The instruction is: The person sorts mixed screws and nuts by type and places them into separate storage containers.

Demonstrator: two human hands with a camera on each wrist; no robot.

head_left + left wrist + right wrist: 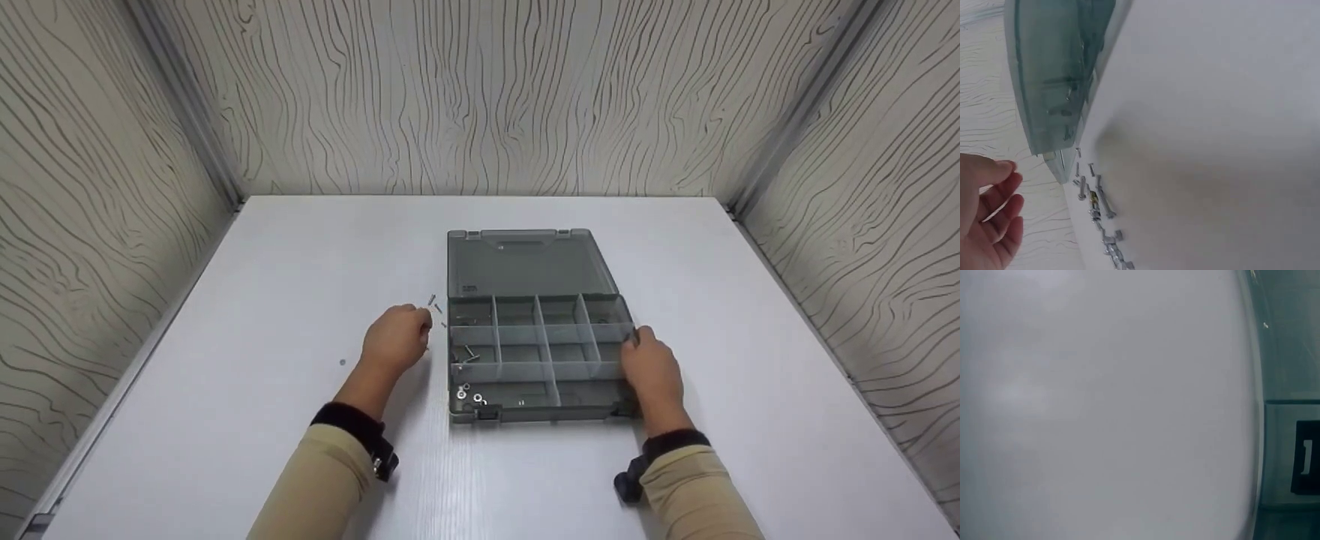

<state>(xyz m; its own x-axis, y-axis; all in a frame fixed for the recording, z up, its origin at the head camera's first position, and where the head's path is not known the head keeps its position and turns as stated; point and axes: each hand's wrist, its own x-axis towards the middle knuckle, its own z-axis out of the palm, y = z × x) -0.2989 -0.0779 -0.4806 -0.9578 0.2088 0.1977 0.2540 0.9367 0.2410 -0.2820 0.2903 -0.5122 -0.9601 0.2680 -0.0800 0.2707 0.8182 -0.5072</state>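
Left hand sits just left of the organizer box, fingers loosely apart and holding nothing in the left wrist view; the head view shows the fingertips near the loose screws on the bench by the box's far-left corner. The screws and bolts lie scattered in a line along the bench beside the box wall: small, hard, light metal, likely to roll or skitter, so a fingertip pinch on one at a time looks best. The box is mid-bench, its clear lid lying open and flat on the far side, the divided tray near; a few washers and a bolt sit in the left compartments. It reads as thin rigid plastic, light, smooth-walled and probably slippery on the bench, so it may slide if pushed; grip the side walls, not the lid or hinge. Right hand rests on the tray's right wall, fingers curled over its rim; the right wrist view shows only bench and a corner of the box. Room: wide open bench left, right and near; the bench edges and panelled walls stand well apart from the box.
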